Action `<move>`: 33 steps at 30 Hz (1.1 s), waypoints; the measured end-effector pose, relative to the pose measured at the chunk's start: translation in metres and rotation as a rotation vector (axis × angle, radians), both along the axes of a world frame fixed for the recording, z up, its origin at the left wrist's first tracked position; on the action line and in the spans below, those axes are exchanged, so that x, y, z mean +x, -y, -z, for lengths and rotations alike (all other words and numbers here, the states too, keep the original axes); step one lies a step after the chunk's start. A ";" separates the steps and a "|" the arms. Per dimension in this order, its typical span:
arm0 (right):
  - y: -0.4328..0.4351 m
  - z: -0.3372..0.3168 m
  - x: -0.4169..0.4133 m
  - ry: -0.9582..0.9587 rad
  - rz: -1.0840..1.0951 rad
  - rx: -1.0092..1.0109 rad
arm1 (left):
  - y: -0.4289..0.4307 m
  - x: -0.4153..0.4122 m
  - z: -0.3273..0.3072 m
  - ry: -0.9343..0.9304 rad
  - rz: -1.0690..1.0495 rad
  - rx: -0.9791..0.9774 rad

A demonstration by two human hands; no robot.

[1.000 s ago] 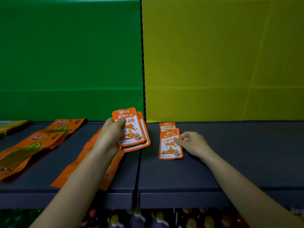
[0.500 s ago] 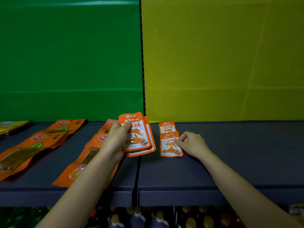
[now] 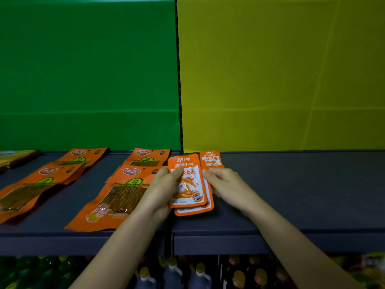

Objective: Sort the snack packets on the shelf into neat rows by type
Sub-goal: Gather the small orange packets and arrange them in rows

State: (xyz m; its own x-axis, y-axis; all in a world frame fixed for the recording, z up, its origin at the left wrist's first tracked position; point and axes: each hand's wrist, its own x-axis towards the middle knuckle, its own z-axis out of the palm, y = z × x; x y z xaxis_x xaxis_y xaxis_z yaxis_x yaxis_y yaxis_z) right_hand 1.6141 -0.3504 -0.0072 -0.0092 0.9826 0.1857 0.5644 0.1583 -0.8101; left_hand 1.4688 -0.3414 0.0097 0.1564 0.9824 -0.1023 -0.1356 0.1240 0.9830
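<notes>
- I read the left hand [image 3: 162, 190] as closed on two small orange packets [image 3: 188, 184]: thumb across the front face, fingers behind, the pair slightly fanned and tilted up toward me.
- The right hand [image 3: 229, 184] has bent fingers. Its fingertips [image 3: 206, 174] touch the right edge of the held pair; I cannot tell whether they pinch it.
- Flat packets [image 3: 210, 159] of the same print lie on the shelf [image 3: 291, 184] just beyond the right hand's fingertips, partly hidden by them.
- Long orange packets [image 3: 123, 197] lie overlapped just outboard of the left hand.
</notes>
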 end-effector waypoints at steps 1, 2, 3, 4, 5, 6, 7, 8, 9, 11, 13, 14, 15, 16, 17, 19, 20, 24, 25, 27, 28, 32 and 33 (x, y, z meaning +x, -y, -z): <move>0.002 0.001 -0.001 -0.005 0.008 0.018 | 0.002 0.001 0.000 0.010 0.000 -0.008; 0.003 0.002 -0.002 0.000 0.024 0.033 | 0.004 0.002 0.000 0.022 -0.001 -0.015; 0.004 0.003 -0.001 0.008 0.045 0.041 | 0.006 0.002 -0.001 0.036 -0.002 -0.020; 0.004 0.004 -0.001 0.017 0.066 0.044 | 0.008 0.003 -0.002 0.048 -0.003 -0.020; 0.004 0.005 -0.001 0.034 0.092 0.052 | 0.011 0.004 -0.003 0.054 -0.006 -0.022; 0.005 0.006 -0.001 0.071 0.129 0.070 | 0.013 0.004 -0.003 0.054 -0.010 -0.026; 0.005 0.007 -0.002 0.127 0.173 0.103 | 0.014 0.005 -0.003 0.053 -0.012 -0.030; 0.006 0.007 -0.002 0.189 0.217 0.138 | 0.015 0.006 -0.003 0.056 -0.013 -0.035; 0.006 0.007 -0.003 0.240 0.252 0.169 | 0.016 0.007 -0.003 0.065 -0.018 -0.040; 0.007 0.008 -0.005 0.285 0.290 0.212 | 0.017 0.007 -0.003 0.083 -0.034 -0.053; 0.008 0.008 -0.006 0.298 0.304 0.229 | 0.018 0.006 -0.004 0.106 -0.037 -0.062; 0.008 0.008 -0.006 0.297 0.305 0.227 | 0.019 0.006 -0.004 0.116 -0.035 -0.066; 0.009 0.008 -0.007 0.289 0.302 0.219 | 0.018 0.006 -0.003 0.119 -0.035 -0.069; 0.009 0.008 -0.007 0.279 0.297 0.209 | 0.018 0.005 -0.002 0.121 -0.039 -0.072; 0.009 0.008 -0.007 0.269 0.293 0.198 | 0.017 0.005 -0.001 0.125 -0.043 -0.075; 0.008 0.009 -0.008 0.215 0.275 0.169 | 0.015 0.005 0.001 0.137 -0.053 -0.080; 0.007 0.010 -0.008 0.152 0.254 0.149 | 0.013 0.005 0.003 0.142 -0.055 -0.088; 0.007 0.013 -0.009 -0.237 0.103 0.044 | 0.006 0.000 0.005 0.159 0.016 -0.119; 0.007 0.013 -0.008 -0.296 0.074 0.022 | 0.004 -0.002 0.006 0.165 0.034 -0.129; 0.008 0.015 -0.007 -0.346 0.043 0.007 | 0.000 -0.005 0.007 0.190 0.046 -0.153; 0.009 0.016 -0.006 -0.348 0.041 0.020 | -0.001 -0.006 0.007 0.208 0.039 -0.168; 0.010 0.013 0.002 -0.320 0.106 0.125 | -0.003 -0.010 0.008 0.270 0.013 -0.220; 0.011 0.012 0.006 -0.307 0.143 0.163 | -0.004 -0.011 0.009 0.285 0.008 -0.223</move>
